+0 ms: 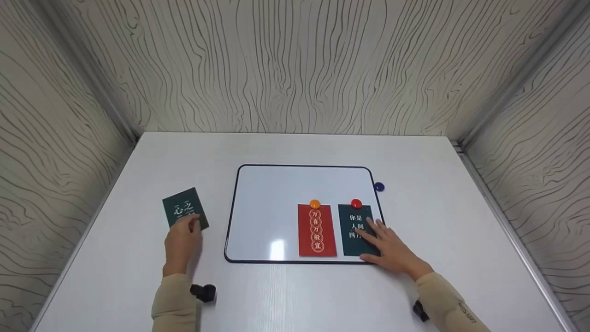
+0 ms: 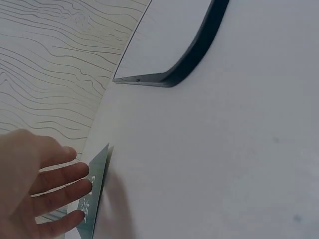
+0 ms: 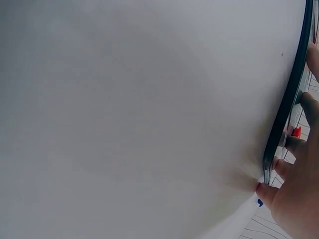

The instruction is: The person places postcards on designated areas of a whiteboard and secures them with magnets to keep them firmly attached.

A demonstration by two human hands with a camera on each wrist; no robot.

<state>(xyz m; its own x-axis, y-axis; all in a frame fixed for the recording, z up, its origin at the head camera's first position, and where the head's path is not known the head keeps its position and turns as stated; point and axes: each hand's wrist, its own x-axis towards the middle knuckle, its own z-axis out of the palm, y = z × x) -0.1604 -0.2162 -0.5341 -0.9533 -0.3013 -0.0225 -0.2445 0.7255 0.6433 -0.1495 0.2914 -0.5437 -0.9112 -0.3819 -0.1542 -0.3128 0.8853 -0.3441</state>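
In the head view my left hand (image 1: 182,240) is over a dark green card (image 1: 186,203) with white characters, left of the whiteboard. The left wrist view shows this hand (image 2: 35,191) with loosely bent fingers in front of the card (image 2: 97,184), not wrapped around it. My right hand (image 1: 392,251) rests spread on another dark green card (image 1: 346,240), covering part of its text; a red round magnet (image 1: 356,203) sits at that card's top edge. Beside it lies a red card (image 1: 304,230) under an orange magnet (image 1: 315,204).
The black-framed whiteboard (image 1: 267,198) lies on the white table (image 1: 286,299). A dark blue round magnet (image 1: 379,186) is at its right edge. Wood-grain panels (image 1: 295,69) stand around the table. Black devices (image 1: 205,293) are near both wrists.
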